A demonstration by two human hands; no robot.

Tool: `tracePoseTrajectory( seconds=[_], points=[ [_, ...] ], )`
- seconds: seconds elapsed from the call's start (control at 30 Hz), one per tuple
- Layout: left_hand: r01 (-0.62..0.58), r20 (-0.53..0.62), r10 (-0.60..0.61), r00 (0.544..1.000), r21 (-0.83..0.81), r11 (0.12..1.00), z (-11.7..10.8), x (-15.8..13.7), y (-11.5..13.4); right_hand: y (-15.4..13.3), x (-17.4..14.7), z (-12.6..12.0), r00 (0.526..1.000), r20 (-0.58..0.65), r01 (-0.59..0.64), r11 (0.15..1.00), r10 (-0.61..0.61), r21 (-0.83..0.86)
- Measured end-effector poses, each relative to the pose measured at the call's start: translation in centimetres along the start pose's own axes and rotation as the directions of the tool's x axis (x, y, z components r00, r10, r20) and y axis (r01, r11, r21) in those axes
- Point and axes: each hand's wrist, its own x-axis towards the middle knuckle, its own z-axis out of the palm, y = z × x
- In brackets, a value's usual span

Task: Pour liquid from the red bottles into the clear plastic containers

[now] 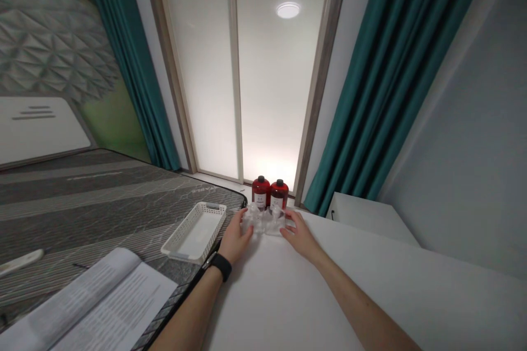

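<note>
Two small clear plastic containers stand side by side on the white surface (284, 296); their exact kind is hard to make out. My left hand (237, 237) is curled round the outer side of the left clear container (256, 220), thumb toward me. On the other side, my right hand (301, 234) grips the right clear container (273, 222) between thumb and fingers. Right behind them stand two upright red bottles with black caps and pale labels, a left red bottle (261, 189) and a right red bottle (280, 192). The clear containers partly cover their lower parts.
To the left is a bed or mat with a dark grey patterned cover (135, 197). On it lie a white plastic basket (175, 235), an open book (111, 296) and a white stick-like object (22, 261). A white cabinet (370, 214) stands at the right, below teal curtains (379, 66).
</note>
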Motion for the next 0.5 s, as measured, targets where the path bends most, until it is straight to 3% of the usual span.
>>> tracePoseTrajectory(
  seconds=[0.5],
  points=[
    [0.151,-0.013,-0.152,0.988,-0.056,0.987,0.9,0.7,-1.5,-0.8,0.0,1.4,0.998,-0.015,0.051,0.972,-0.056,-0.228]
  ],
)
